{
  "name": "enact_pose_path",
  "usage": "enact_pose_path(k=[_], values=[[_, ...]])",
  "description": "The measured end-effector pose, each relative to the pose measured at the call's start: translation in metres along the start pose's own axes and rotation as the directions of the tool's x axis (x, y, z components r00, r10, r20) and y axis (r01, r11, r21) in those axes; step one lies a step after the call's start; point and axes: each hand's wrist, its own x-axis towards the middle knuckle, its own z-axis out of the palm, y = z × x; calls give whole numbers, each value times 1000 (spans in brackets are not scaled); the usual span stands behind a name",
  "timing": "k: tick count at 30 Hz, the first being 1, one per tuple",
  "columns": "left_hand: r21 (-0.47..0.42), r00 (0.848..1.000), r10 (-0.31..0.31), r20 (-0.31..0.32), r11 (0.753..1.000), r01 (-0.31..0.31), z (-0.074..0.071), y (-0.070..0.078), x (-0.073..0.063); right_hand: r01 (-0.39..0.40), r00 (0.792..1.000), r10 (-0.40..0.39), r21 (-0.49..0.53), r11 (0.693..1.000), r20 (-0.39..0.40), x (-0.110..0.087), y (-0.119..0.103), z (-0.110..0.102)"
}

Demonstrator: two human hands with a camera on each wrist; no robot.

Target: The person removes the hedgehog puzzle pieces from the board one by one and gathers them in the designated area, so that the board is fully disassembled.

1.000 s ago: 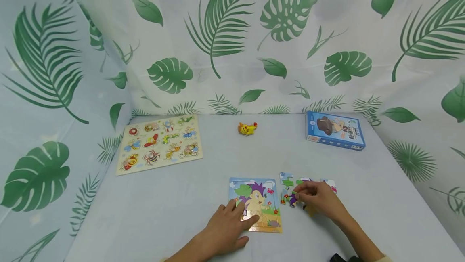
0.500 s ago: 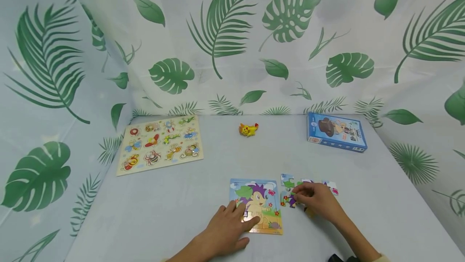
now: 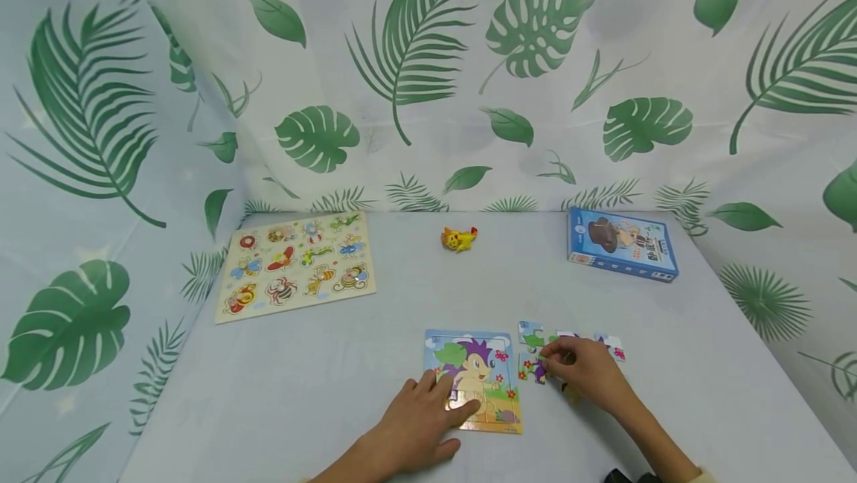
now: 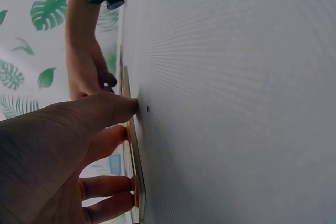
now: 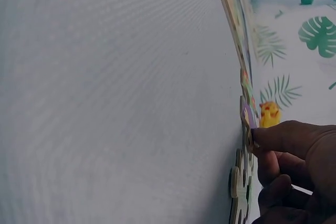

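Note:
A hedgehog jigsaw puzzle [image 3: 469, 349] lies on the table in front of me. My left hand [image 3: 418, 420] rests on its lower left part with the fingers spread; in the left wrist view, the fingertips [image 4: 126, 184] touch its surface and the thumb is beside its edge. To the right, my right hand [image 3: 589, 371] pinches a purple puzzle piece [image 3: 539, 372] between thumb and index finger, next to a piece with red flowers. A corner piece [image 3: 530, 332] with a green leaf lies just above. In the right wrist view, the pinched piece sits low, near the tabletop.
More loose puzzle pieces [image 3: 614, 347] lie around and partly under the right hand. Behind stand a wooden insect board [image 3: 297, 263] at left, a small yellow toy figure [image 3: 459, 239] in the middle and a blue box [image 3: 621, 243] at right. Leaf-printed cloth encloses the table.
Both hands stay nearly in place. The purple piece has straightened slightly and lies closer against the flower piece. The view has shifted a little.

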Motion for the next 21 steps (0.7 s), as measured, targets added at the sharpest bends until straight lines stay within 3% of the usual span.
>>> enact_pose_path(k=[14, 21], values=[[2, 1000, 7, -9, 1000, -7, 0, 0, -1, -48, 999, 48, -43, 998, -18, -2, -9, 4], [12, 1000, 9, -22, 1000, -8, -1, -1, -1, -36, 999, 33, -71, 997, -34, -1, -8, 4]])
